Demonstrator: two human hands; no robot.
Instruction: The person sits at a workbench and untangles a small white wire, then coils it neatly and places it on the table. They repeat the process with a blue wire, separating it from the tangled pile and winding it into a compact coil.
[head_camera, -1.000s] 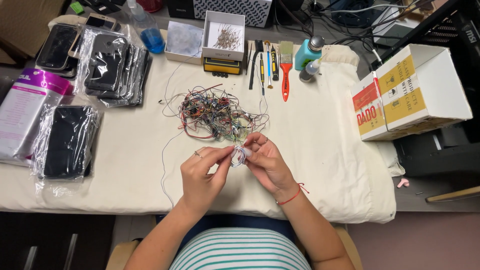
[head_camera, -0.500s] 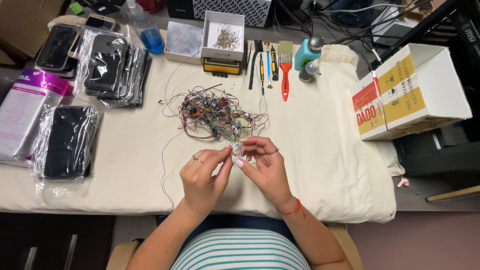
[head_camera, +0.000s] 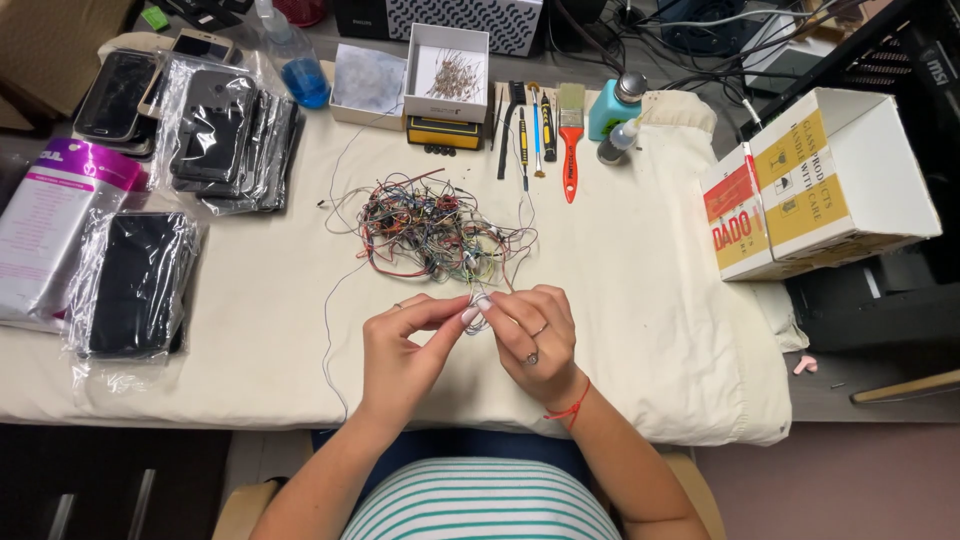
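Near the front edge of the cream cloth-covered table, my left hand and right hand pinch together on one small pale wired part, just in front of one multicoloured thin-wire tangle; one red-handled brush lies at the back edge

Both forearms are bare. The left hand wears what looks like a thin ring, though it is small in this view. The right hand wears two rings, and a thin red string bracelet circles its wrist. The shirt is striped green and white.
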